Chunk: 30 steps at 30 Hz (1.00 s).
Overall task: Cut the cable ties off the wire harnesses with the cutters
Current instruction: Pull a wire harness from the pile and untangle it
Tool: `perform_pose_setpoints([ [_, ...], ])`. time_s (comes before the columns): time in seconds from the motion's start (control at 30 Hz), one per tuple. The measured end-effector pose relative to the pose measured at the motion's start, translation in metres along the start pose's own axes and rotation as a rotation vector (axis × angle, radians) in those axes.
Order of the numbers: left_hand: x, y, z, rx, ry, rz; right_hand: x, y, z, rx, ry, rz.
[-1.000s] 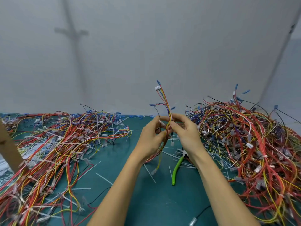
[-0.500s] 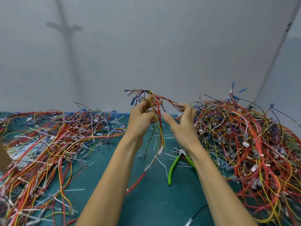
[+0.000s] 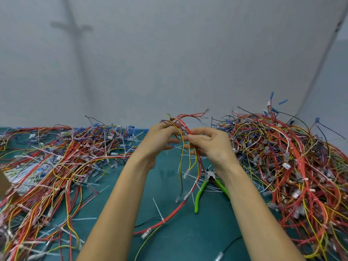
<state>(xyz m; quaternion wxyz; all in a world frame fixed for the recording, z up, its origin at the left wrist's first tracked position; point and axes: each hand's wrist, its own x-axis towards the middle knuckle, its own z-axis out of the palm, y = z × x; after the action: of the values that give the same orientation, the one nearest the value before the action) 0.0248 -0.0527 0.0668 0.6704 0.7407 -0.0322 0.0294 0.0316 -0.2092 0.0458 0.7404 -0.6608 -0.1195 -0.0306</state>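
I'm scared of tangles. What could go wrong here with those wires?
The harness that the left hand and right hand hold up has loose ends dangling; they might snag the cutters lying below. Their tips sit near the right wrist and could poke it.

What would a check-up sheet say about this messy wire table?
Surface: green mat, mostly covered.
Job's things: wire harness held up between both hands; green-handled cutters lying on the mat by the right wrist, untouched.
Clutter: cut cable ties scattered about; left pile and right pile of harnesses.
Grippers: left hand and right hand both pinch the harness with their fingers.
Cables: loose black wire near the front edge.
Surroundings: plain grey wall.
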Motion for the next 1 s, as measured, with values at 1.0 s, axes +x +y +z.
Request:
perform_pose_setpoints([
  [1.0, -0.013, 0.002, 0.005, 0.102, -0.246, 0.049, -0.009, -0.011, 0.018, 0.174, 0.034, 0.018],
])
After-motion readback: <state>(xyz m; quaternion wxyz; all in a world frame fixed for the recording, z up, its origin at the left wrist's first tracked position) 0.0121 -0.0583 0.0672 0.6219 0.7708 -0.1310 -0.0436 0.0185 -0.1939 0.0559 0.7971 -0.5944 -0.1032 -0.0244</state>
